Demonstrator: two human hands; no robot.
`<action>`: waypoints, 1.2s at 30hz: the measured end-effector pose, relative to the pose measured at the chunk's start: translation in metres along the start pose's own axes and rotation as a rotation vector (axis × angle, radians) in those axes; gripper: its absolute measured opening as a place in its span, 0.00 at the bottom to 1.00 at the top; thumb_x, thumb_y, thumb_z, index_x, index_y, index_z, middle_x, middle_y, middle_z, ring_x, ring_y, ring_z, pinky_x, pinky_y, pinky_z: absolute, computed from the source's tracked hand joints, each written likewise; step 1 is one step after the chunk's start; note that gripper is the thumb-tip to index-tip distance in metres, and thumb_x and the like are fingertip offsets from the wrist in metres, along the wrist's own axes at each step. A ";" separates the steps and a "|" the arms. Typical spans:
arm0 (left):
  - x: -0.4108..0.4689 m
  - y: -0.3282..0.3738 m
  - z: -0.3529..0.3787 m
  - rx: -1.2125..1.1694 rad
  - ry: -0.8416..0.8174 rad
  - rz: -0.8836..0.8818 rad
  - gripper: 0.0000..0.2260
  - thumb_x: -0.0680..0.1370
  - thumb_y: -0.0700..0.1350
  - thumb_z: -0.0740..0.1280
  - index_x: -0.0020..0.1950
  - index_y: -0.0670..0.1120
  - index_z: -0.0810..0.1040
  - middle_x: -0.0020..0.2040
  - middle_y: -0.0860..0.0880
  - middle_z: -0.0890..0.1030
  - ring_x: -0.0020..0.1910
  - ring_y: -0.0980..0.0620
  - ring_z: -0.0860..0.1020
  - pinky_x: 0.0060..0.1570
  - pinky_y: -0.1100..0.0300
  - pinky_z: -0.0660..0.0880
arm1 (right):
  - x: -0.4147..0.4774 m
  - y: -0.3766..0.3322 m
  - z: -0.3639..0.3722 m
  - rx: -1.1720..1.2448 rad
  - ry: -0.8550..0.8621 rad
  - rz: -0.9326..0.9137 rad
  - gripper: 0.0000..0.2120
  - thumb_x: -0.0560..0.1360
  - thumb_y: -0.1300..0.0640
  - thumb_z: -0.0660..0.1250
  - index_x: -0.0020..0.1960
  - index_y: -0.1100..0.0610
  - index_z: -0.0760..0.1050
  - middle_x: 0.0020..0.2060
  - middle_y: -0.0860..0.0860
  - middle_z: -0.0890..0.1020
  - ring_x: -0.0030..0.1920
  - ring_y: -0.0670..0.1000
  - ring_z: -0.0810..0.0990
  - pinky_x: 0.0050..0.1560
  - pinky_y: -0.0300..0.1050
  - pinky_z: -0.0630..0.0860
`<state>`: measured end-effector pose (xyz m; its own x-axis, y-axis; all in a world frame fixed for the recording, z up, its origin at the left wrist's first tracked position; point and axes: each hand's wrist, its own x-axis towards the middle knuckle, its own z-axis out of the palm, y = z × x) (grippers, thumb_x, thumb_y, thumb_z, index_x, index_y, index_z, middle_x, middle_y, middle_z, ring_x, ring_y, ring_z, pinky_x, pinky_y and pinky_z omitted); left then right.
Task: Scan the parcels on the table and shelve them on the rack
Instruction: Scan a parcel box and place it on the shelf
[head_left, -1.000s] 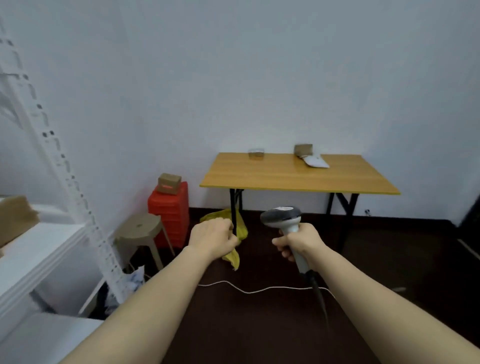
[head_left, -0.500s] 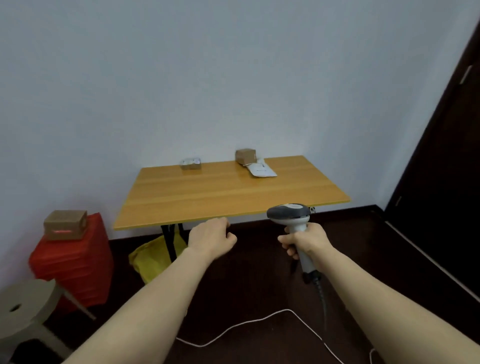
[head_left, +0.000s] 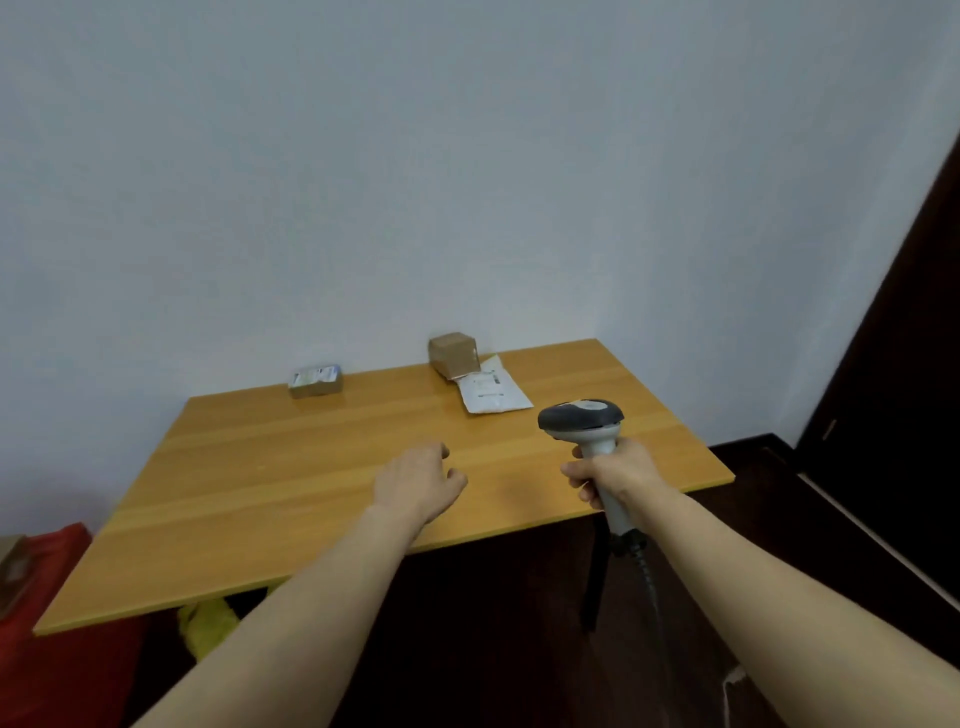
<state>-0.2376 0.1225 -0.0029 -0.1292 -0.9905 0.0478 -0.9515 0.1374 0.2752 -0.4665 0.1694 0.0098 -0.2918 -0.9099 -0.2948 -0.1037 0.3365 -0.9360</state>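
Parcels, apparently unscanned, lie on table (head_left: 311, 493): flat box (head_left: 316, 381), brown box (head_left: 453, 354), white mailer (head_left: 491, 394). Right hand (head_left: 613, 475) grips scanner (head_left: 581, 418); left hand (head_left: 418, 480) is loosely curled, empty.

2 forearms are shown from the lower edge of the view up to the wrists, and both are left uncovered along the whole visible length. The left hand (head_left: 418, 480) and the right hand (head_left: 610, 475) are bare too. Anything worn higher up is cut off by the frame.
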 end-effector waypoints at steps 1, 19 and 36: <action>0.020 0.004 0.001 0.001 0.000 -0.020 0.20 0.77 0.55 0.60 0.68 0.50 0.72 0.58 0.50 0.80 0.58 0.47 0.77 0.49 0.55 0.73 | 0.021 -0.006 -0.003 0.005 0.002 0.004 0.09 0.70 0.68 0.73 0.44 0.61 0.74 0.22 0.52 0.78 0.20 0.49 0.74 0.23 0.39 0.69; 0.382 0.001 0.086 -0.078 -0.074 -0.229 0.25 0.75 0.58 0.63 0.67 0.46 0.67 0.64 0.44 0.68 0.62 0.44 0.69 0.49 0.54 0.70 | 0.325 -0.065 0.044 0.146 -0.031 0.165 0.07 0.71 0.69 0.72 0.41 0.62 0.74 0.27 0.56 0.78 0.24 0.51 0.73 0.25 0.41 0.69; 0.593 -0.008 0.172 -0.405 -0.276 -0.705 0.60 0.65 0.70 0.70 0.78 0.40 0.37 0.76 0.35 0.47 0.75 0.37 0.49 0.69 0.40 0.57 | 0.497 -0.061 0.085 0.192 -0.087 0.403 0.06 0.69 0.69 0.72 0.45 0.65 0.76 0.28 0.57 0.79 0.23 0.51 0.74 0.24 0.40 0.70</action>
<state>-0.3542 -0.4678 -0.1423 0.3412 -0.8057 -0.4843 -0.6691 -0.5700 0.4768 -0.5242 -0.3238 -0.0960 -0.1909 -0.7352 -0.6505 0.1820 0.6247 -0.7594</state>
